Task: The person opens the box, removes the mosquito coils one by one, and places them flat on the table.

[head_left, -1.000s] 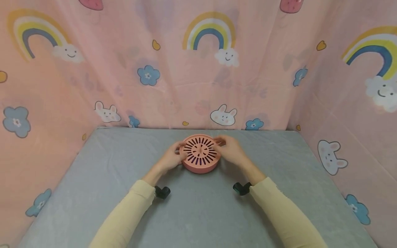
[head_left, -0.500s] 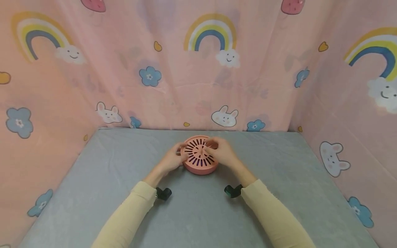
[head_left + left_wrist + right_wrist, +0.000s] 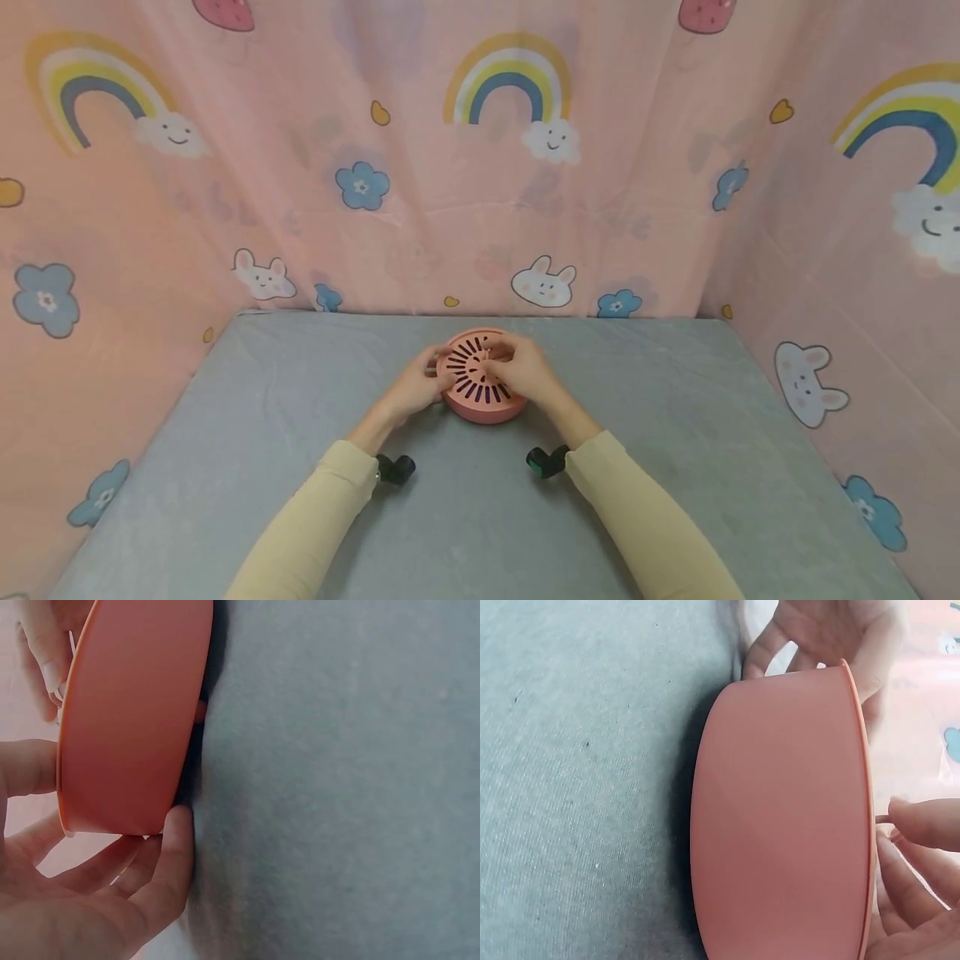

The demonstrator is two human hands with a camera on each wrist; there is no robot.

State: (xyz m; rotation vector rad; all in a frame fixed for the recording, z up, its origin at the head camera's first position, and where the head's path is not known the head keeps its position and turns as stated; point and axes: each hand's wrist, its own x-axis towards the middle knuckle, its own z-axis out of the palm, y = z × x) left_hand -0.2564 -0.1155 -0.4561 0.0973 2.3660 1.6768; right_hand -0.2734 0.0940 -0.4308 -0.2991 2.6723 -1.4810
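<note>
A round pink box (image 3: pixel 483 414), which looks like a mosquito coil holder, sits on the cloth toward the back. Its slotted lid (image 3: pixel 474 387) has a fruit-slice pattern, with dark purple showing through the slots. My left hand (image 3: pixel 414 385) grips the box's left side; in the left wrist view the thumb lies at the rim and the fingers (image 3: pixel 176 847) wrap under the wall. Over the lid's centre, my right hand (image 3: pixel 531 371) pinches a small stem (image 3: pixel 883 819) between thumb and fingers. In the head view that hand hides the lid's right part.
Grey cloth (image 3: pixel 480 517) covers the table. Pink printed curtains (image 3: pixel 450 208) stand behind and at both sides, close behind the box. A dark wrist camera (image 3: pixel 395 468) sits by the left cuff, another (image 3: pixel 546 462) by the right cuff.
My right hand has moved left from the box's right rim to the stem at the lid's centre and now pinches it. The left hand keeps its grip; the box stays put.
</note>
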